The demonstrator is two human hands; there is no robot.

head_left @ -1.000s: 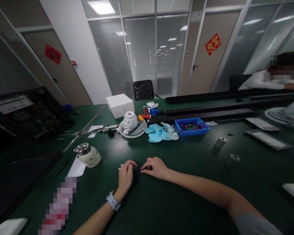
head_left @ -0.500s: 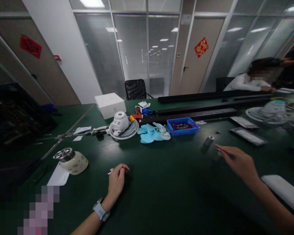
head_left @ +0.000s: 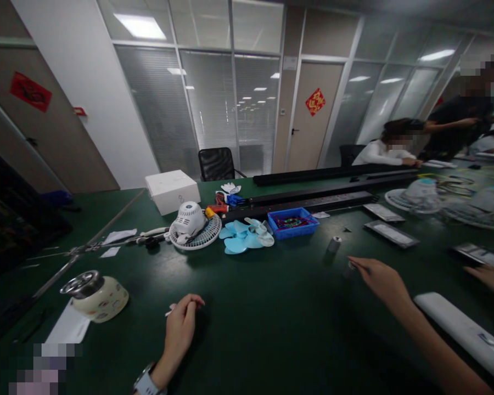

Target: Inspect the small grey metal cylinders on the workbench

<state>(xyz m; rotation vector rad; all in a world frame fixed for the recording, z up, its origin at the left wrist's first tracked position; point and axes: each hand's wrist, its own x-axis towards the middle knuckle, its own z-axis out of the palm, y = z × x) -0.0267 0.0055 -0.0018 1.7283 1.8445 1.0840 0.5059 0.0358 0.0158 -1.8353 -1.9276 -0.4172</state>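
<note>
My left hand rests on the green table with its fingers curled round a small white piece I cannot make out. My right hand is stretched out to the right, fingertips pinched at a small dark cylindrical part on the table. Just beyond it stands a small metal cylinder. A smartwatch sits on my left wrist.
A lidded cream jar stands at the left. Further back lie a white fan motor on a grille, light blue fan blades, a blue tray and a white box. Another person's hand shows at right. Co-workers are at the far right.
My right hand left the spot next to my left hand and swung out to the right, reaching the small dark part. The view turned right. My left hand stayed put.
</note>
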